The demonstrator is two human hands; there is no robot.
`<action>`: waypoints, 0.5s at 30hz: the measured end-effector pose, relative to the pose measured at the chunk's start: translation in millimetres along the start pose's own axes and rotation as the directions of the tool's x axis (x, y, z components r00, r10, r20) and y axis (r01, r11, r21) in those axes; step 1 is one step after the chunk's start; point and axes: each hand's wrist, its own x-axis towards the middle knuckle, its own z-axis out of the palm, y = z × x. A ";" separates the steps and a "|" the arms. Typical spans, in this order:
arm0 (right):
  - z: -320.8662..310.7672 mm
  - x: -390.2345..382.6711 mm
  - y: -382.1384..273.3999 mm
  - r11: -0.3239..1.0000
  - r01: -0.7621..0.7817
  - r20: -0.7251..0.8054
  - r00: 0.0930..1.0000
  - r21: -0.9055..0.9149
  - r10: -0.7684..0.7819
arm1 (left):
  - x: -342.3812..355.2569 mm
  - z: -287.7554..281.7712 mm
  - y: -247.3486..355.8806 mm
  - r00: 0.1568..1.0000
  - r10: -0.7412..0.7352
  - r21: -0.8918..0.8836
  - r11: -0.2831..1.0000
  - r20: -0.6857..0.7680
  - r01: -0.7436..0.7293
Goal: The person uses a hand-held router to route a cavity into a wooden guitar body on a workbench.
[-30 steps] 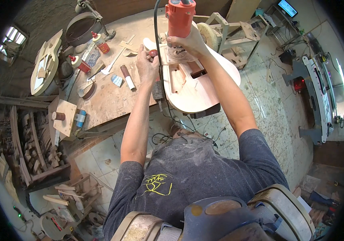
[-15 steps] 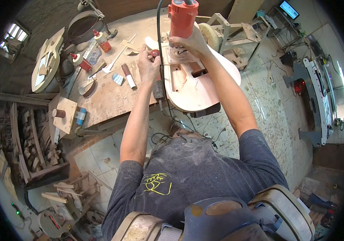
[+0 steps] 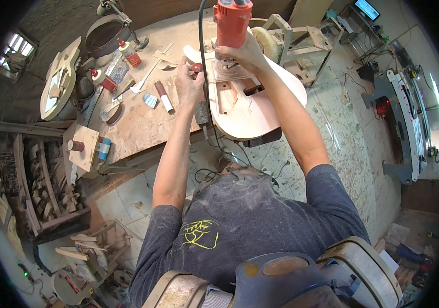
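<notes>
- Right hand [image 3: 244,55] wrapped around the red router [image 3: 233,25], far centre.
- Left hand [image 3: 187,84], apart from the right, pinches a red ball knob [image 3: 197,67].
- Router sits on a pale guitar body [image 3: 247,119], right end of the workbench [image 3: 137,126].

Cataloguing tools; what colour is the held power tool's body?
The tool's body is orange-red, clearest in the head view.

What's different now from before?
Nothing clearly moved; the view only shifts a tiny bit. Nothing was taken hold of or let go. The right hand still grips the red power tool over the pale wooden body, and the left hand stays at the round red knob.
</notes>
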 end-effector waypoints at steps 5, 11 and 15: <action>0.6 -4.2 -9.6 0.999 -0.045 0.003 0.999 -0.030 0.045 | -3.4 -1.0 6.1 1.000 0.021 0.000 1.000 -0.005 -0.021; -0.5 -4.9 -4.2 1.000 -0.017 0.004 1.000 0.001 0.017 | -5.0 -1.5 5.4 0.999 -0.027 -0.076 0.997 0.037 0.030; -1.0 -7.1 -5.2 0.999 -0.035 0.005 0.999 -0.006 0.035 | -7.5 -1.5 7.5 0.999 -0.029 -0.116 0.993 0.046 0.034</action>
